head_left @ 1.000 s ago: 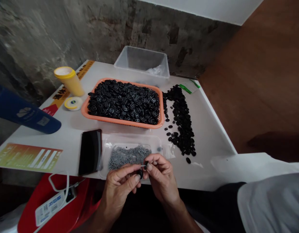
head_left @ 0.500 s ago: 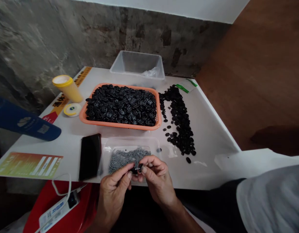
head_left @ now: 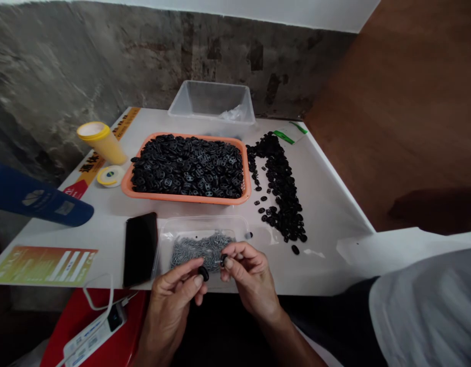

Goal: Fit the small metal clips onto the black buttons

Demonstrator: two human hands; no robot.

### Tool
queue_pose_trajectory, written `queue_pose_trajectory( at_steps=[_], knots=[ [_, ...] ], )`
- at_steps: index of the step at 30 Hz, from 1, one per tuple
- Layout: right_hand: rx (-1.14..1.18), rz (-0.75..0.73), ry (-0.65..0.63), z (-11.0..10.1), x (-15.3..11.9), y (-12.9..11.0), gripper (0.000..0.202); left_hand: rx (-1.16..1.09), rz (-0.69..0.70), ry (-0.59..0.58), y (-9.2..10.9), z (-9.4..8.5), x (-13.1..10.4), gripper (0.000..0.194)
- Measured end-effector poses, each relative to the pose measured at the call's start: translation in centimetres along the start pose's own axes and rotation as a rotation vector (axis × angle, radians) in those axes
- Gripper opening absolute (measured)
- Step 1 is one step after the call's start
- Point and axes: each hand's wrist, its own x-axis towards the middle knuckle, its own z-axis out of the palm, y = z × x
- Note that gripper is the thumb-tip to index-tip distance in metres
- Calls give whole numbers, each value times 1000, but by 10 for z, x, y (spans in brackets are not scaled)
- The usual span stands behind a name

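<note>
Near the table's front edge, my left hand [head_left: 177,290] pinches a black oval cord-lock part [head_left: 203,273] between thumb and index finger. Level with it, a short gap to the right, my right hand [head_left: 254,280] grips a small black piece with a metal spring [head_left: 218,262] sticking out toward the left. Fingers partly cover that black piece. Just behind both hands sits a clear plastic tub [head_left: 243,227] with a heap of small metal springs [head_left: 197,247] in it.
An orange basket [head_left: 185,199] heaped with black oval parts stands behind the tub. Loose black parts [head_left: 281,188] spread to its right. A phone [head_left: 140,250], a blue bottle [head_left: 63,206] and a yellow cup [head_left: 105,145] are on the left; a clear bin [head_left: 212,102] is at the back.
My hands were together with the spring between the two black parts; now they are apart. The left hand has moved left with the oval part, while the spring stays at the right hand.
</note>
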Motion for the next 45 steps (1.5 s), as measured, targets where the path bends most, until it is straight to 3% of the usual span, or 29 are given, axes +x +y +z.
queue_pose_trajectory(
  at_steps=[4,7,14,21,23,28,30,36,45],
  knots=[
    [-45,64,-48,-2,-6,3,7,3,42,35,0,-3,-1,22],
    [-18,114,-52,-1,-8,6,8,145,115,43,-4,-8,-3,28],
    [102,161,-43,5,-5,7,12,515,494,18,3,-4,-9,37],
    [161,175,-73,10,-3,8,10,595,684,-39,3,-4,-5,28],
    [169,177,-90,11,-2,8,10,547,637,-44,-1,-7,-4,21],
    [27,100,-61,8,-3,4,8,154,163,107,-6,-7,-7,18],
    [-66,57,-43,8,-5,2,8,31,80,146,-5,-6,-9,24],
    [-185,65,-59,10,-10,4,11,70,53,113,-4,-9,-12,28],
    [-198,65,-75,8,-10,6,13,196,137,118,-7,-11,-12,27]
  ],
)
